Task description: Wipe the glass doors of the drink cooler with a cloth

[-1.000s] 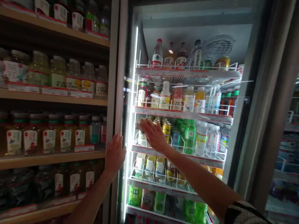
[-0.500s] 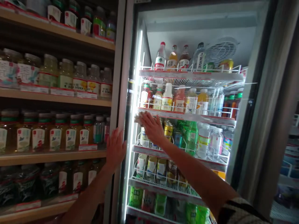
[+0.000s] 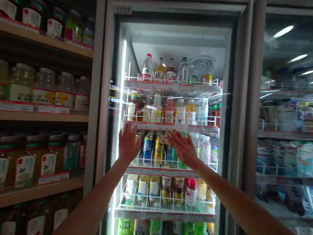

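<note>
A crumpled, pale brownish-pink cloth [image 3: 166, 138] sits bunched at the cooler's glass door [image 3: 176, 29], near the middle of its width. Loose folds show at its left end; the rest is hidden from view. The door stands upright and closed, a clear pane inside a grey metal frame [image 3: 105, 81] with a dark inner border [image 3: 171, 16].

Main light: white strip [image 3: 122, 71] down the left inside of the cooler [image 3: 163, 50], strong and near blown-out, leaving the left hand [image 3: 128, 145] and right hand [image 3: 183, 147] backlit. Left wooden shelves [image 3: 44, 116] dim, heavily shadowed. Right glass door [image 3: 283, 31] shows streaky lamp glare, contents hazy; labels soft, outer edges stretched.
</note>
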A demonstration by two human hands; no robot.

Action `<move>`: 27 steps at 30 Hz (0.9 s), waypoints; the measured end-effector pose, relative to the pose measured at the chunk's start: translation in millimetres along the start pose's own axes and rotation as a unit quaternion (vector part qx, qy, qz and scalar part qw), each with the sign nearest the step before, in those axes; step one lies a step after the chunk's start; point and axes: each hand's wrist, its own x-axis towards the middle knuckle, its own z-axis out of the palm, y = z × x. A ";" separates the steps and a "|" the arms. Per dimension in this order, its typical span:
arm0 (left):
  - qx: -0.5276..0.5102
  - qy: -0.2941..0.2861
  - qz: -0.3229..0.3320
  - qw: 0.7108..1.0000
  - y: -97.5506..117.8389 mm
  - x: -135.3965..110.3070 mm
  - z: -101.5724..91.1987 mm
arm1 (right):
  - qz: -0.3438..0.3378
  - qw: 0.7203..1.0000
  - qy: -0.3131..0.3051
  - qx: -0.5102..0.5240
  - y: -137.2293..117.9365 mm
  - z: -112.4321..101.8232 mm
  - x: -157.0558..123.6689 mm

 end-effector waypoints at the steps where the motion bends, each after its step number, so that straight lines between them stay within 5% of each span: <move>1: -0.007 0.011 -0.001 1.000 4.7 7.0 2.9 | 0.041 0.999 0.017 -0.015 14.6 -2.6 -6.1; 4: -0.025 0.029 -0.012 0.999 15.3 23.6 11.4 | 0.256 0.957 0.118 -0.075 56.3 -8.9 -11.6; 6: -0.036 0.033 -0.021 0.999 20.3 29.7 17.5 | 0.325 0.925 0.167 -0.100 64.4 -9.3 -11.6; 11: -0.046 0.061 -0.038 0.996 26.1 31.6 28.7 | 0.132 0.984 0.091 -0.079 50.3 -4.5 -24.7; 17: -0.031 0.083 -0.015 0.996 25.6 30.8 29.2 | 0.332 0.907 0.225 -0.125 78.3 -10.6 -13.4; 22: -0.023 0.090 -0.013 0.996 25.0 30.5 29.8 | 0.124 0.988 0.083 -0.048 48.9 -5.5 7.7; 24: -0.021 0.086 -0.014 0.996 24.8 30.1 30.3 | 0.162 0.981 0.098 -0.053 56.1 -6.7 12.9; 27: -0.020 0.084 -0.014 0.996 24.6 29.6 30.6 | 0.328 0.923 0.184 -0.079 70.1 -7.1 26.9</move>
